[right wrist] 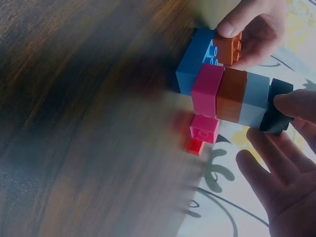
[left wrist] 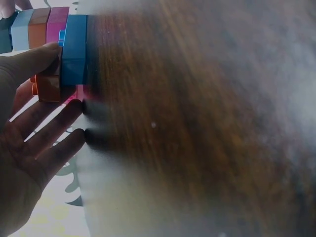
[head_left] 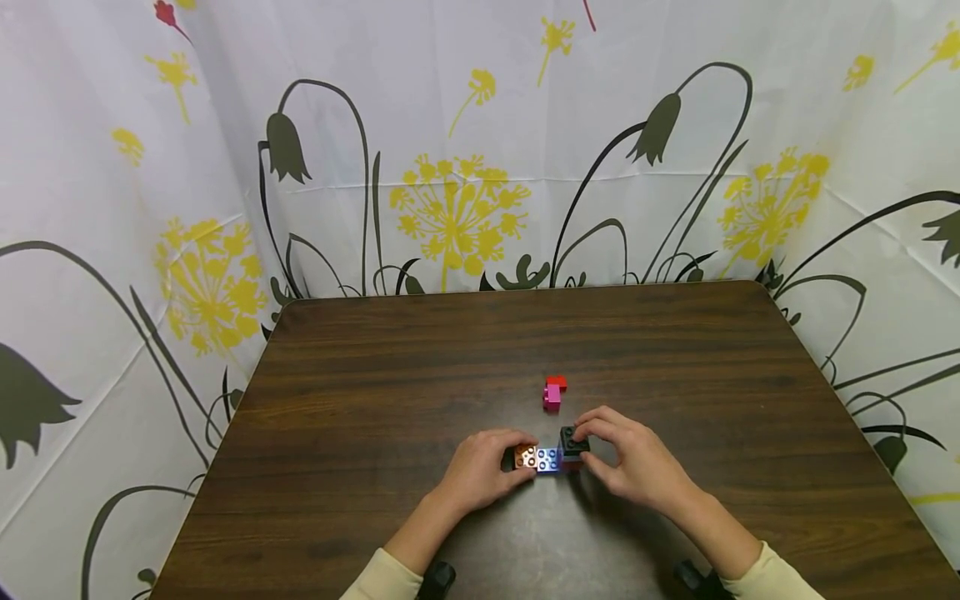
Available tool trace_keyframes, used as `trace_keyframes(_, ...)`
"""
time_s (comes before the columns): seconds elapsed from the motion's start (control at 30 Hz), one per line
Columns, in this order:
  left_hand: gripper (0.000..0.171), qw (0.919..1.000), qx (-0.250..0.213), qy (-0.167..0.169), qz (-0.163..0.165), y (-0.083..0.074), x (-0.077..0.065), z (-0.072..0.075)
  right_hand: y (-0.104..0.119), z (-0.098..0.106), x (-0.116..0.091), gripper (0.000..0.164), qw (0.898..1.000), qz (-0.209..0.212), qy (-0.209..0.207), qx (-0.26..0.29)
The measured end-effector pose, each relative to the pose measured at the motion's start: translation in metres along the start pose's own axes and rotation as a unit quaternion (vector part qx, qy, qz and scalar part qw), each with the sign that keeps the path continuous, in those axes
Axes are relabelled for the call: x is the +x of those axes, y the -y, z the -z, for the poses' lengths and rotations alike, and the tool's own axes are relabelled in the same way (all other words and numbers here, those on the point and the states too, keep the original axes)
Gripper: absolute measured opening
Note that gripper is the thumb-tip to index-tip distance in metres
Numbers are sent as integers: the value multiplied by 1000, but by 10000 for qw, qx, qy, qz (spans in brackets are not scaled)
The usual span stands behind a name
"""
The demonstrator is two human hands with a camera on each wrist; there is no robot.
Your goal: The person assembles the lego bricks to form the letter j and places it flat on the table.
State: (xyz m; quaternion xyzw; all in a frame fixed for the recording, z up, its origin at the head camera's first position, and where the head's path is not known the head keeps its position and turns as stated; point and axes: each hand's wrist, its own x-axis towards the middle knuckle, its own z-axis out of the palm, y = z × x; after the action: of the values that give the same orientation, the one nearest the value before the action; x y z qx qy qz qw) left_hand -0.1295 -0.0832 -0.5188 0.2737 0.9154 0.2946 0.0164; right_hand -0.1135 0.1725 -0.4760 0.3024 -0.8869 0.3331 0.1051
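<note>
A long blue toy brick lies on the table, bearing an orange brick on its left end. On its right end rises a stack of a pink brick, another orange brick, a light blue brick and a black brick on top. My left hand pinches the left orange brick between thumb and fingers, its other fingers spread beside it. At the top of the stack, my right hand holds the black brick by its sides.
Beyond the build, a loose pink brick stands on the dark wooden table, with a small red brick right behind it. A white flower-patterned curtain hangs along the far edge of the table.
</note>
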Motion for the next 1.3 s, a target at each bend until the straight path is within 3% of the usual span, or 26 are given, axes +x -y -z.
trace_keyframes(0.77, 35, 9999, 108, -21, -32, 0, 0, 1, 8, 3, 2, 25, 9982, -419, 374, -227)
trace_keyframes(0.97, 36, 10000, 78, -3, -36, 0, 0, 1, 8, 6, 3, 25, 9971, -300, 597, -365)
trace_keyframes(1.3, 35, 9999, 104, 13, -22, 0, 0, 1, -1, 17, 10, 19, 9983, 53, 460, 360)
